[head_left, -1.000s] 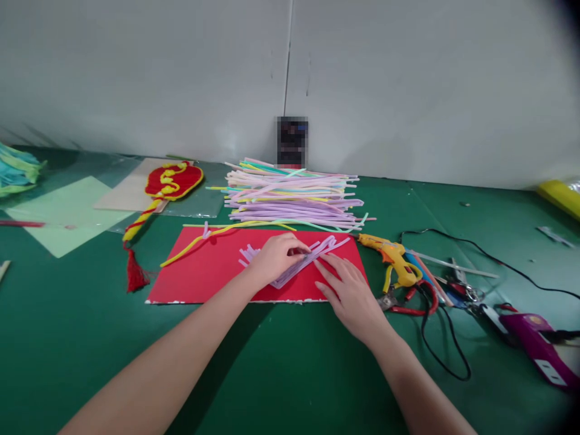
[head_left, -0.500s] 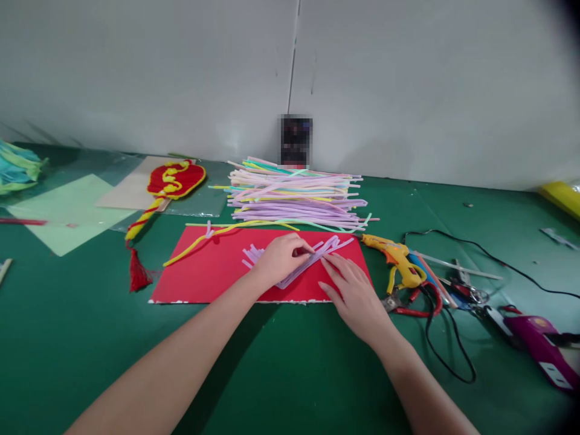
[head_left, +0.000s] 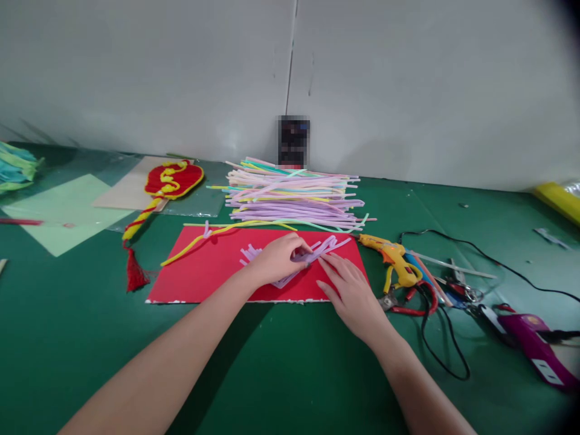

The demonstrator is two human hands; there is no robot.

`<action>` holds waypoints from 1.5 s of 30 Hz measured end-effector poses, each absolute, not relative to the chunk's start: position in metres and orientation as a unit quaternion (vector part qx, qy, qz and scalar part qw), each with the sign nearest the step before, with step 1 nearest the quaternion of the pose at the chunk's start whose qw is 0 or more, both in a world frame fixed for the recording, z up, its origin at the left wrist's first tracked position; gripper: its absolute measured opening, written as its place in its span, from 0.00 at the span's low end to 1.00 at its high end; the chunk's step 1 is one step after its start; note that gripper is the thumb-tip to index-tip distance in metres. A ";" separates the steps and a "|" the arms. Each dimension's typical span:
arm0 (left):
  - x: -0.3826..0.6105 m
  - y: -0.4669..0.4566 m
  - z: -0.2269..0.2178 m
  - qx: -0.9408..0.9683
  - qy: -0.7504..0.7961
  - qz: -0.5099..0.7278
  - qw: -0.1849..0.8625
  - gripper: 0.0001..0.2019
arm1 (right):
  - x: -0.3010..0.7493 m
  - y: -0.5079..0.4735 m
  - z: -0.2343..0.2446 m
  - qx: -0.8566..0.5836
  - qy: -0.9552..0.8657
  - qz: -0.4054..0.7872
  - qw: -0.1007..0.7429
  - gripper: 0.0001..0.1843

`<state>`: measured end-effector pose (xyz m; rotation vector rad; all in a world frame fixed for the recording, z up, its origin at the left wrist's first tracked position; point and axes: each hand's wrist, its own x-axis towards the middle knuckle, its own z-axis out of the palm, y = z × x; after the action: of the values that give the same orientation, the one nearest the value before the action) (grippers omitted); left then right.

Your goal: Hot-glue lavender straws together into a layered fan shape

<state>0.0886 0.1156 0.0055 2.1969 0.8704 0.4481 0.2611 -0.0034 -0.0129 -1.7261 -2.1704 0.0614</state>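
On the red board (head_left: 203, 269), which lies on the green table (head_left: 290, 374), a bundle of lilac stems (head_left: 324, 248) rests aslant, its middle partly covered by the left hand (head_left: 281, 258). That hand appears to pinch the stems between thumb and fingertips; the exact contact is hidden. The right hand (head_left: 351, 293) lies low, palm down, thumb apart from the slightly spread fingers, their tips at the bundle's near side; whether they press on it cannot be told. Short loose ends fan out left of the left wrist. The step in hand is judged to be holding and arranging the bundle. The next move would call for a firm left pinch and light right fingertips, lest the stems slip out of line. Beyond the board lies a pile of stems (head_left: 294, 196); a glue gun (head_left: 394, 260) lies just to its right.
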 end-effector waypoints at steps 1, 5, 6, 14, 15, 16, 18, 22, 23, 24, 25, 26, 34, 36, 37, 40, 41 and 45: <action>0.089 0.116 0.005 0.852 0.338 0.174 0.360 0.09 | 0.261 -0.004 -0.012 -0.613 -0.767 0.031 0.188 0.24; 0.088 0.116 0.004 0.850 0.333 0.179 0.367 0.09 | 0.263 -0.004 -0.012 -0.627 -0.729 0.073 0.264 0.19; 0.088 0.116 0.003 0.851 0.330 0.179 0.368 0.09 | 0.264 -0.003 -0.012 -0.633 -0.712 0.072 0.294 0.18; 0.087 0.118 0.001 0.862 0.311 0.185 0.355 0.09 | 0.277 0.016 -0.006 -0.663 -0.685 -0.024 0.301 0.12; 0.087 0.118 0.001 0.862 0.311 0.185 0.356 0.09 | 0.277 0.019 -0.005 -0.661 -0.689 -0.025 0.294 0.11; 0.087 0.118 0.001 0.861 0.312 0.184 0.357 0.09 | 0.277 0.021 -0.005 -0.660 -0.692 -0.021 0.292 0.10; 0.087 0.118 0.001 0.859 0.313 0.181 0.362 0.09 | 0.275 0.026 -0.008 -0.657 -0.692 -0.004 0.300 0.08; 0.086 0.117 0.004 0.860 0.313 0.168 0.365 0.10 | 0.269 0.032 -0.018 -0.649 -0.680 0.021 0.339 0.06; 0.086 0.116 0.005 0.861 0.316 0.164 0.364 0.10 | 0.268 0.033 -0.020 -0.648 -0.678 0.022 0.347 0.06; 0.086 0.116 0.006 0.861 0.318 0.161 0.363 0.10 | 0.267 0.034 -0.021 -0.647 -0.676 0.023 0.353 0.06; 0.086 0.116 0.006 0.861 0.319 0.159 0.363 0.10 | 0.266 0.035 -0.022 -0.647 -0.673 0.023 0.357 0.05; 0.086 0.116 0.007 0.861 0.320 0.159 0.363 0.10 | 0.265 0.036 -0.023 -0.647 -0.671 0.022 0.362 0.05; 0.087 0.115 0.004 0.860 0.318 0.170 0.360 0.09 | 0.264 0.036 -0.024 -0.649 -0.649 0.045 0.395 0.04; 0.087 0.115 0.002 0.863 0.314 0.182 0.353 0.07 | 0.265 0.036 -0.025 -0.651 -0.642 0.057 0.401 0.04; 0.087 0.116 0.001 0.864 0.313 0.186 0.349 0.07 | 0.265 0.036 -0.025 -0.652 -0.640 0.062 0.402 0.05; 0.088 0.117 0.000 0.864 0.316 0.188 0.345 0.08 | 0.265 0.037 -0.025 -0.655 -0.638 0.064 0.399 0.08; 0.089 0.117 -0.001 0.863 0.318 0.187 0.346 0.08 | 0.265 0.037 -0.025 -0.655 -0.639 0.064 0.398 0.08; 0.089 0.117 -0.001 0.859 0.325 0.182 0.350 0.07 | 0.265 0.039 -0.027 -0.659 -0.641 0.072 0.388 0.07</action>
<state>0.0894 0.1168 -0.0010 2.2261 0.8422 0.4706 0.2653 0.0387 -0.0272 -1.6760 -1.6299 0.1824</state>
